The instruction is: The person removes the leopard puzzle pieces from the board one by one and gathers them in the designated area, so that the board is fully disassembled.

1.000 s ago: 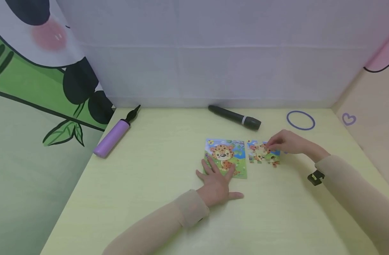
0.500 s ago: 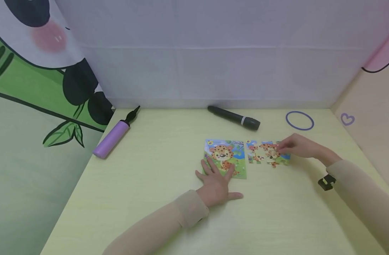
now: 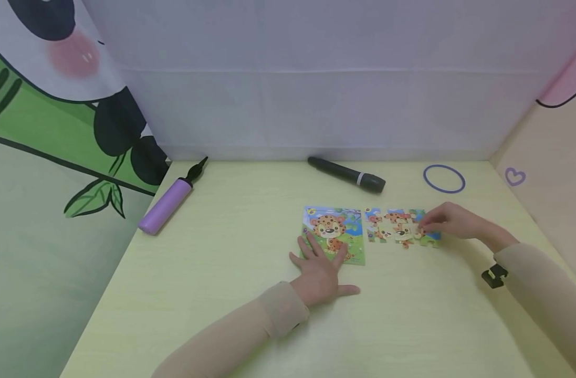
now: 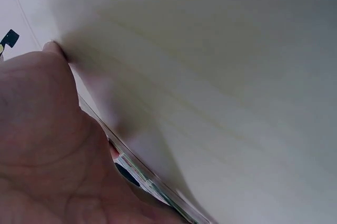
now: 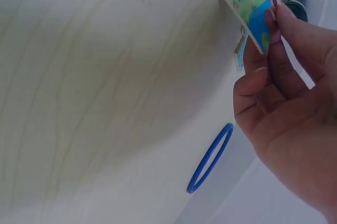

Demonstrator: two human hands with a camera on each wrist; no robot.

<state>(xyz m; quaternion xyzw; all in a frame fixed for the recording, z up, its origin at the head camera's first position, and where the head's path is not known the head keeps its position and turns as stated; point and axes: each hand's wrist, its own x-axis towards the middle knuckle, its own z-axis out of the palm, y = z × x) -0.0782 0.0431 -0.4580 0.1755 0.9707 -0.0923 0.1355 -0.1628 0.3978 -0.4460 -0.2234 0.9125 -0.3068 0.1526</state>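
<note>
My left hand [image 3: 317, 275] rests with fingers spread over the lower part of a square picture card [image 3: 328, 227] showing a cartoon leopard. In the left wrist view the palm lies close over the table, beside the card's edge. To the right of the card lie several loose jigsaw pieces [image 3: 403, 233] in rough rows, with bare gaps between them. My right hand [image 3: 460, 221] pinches a green and blue jigsaw piece [image 5: 253, 16] between thumb and fingers, at the right end of these rows. The right wrist view shows this piece tilted, its near edge raised off the table.
Behind the card lies a black microphone-shaped object [image 3: 346, 174] with a silver band. A blue ring [image 3: 426, 186] lies at the back right. At the left edge is a purple hand pump [image 3: 167, 205] with a black nozzle. A pale curtain-like wall [image 3: 278, 105] borders the table's back.
My right hand has moved right and slightly nearer, carrying the pinched jigsaw piece away from the others. A piece at the top right of the rows now shows. The left hand has stayed still.
</note>
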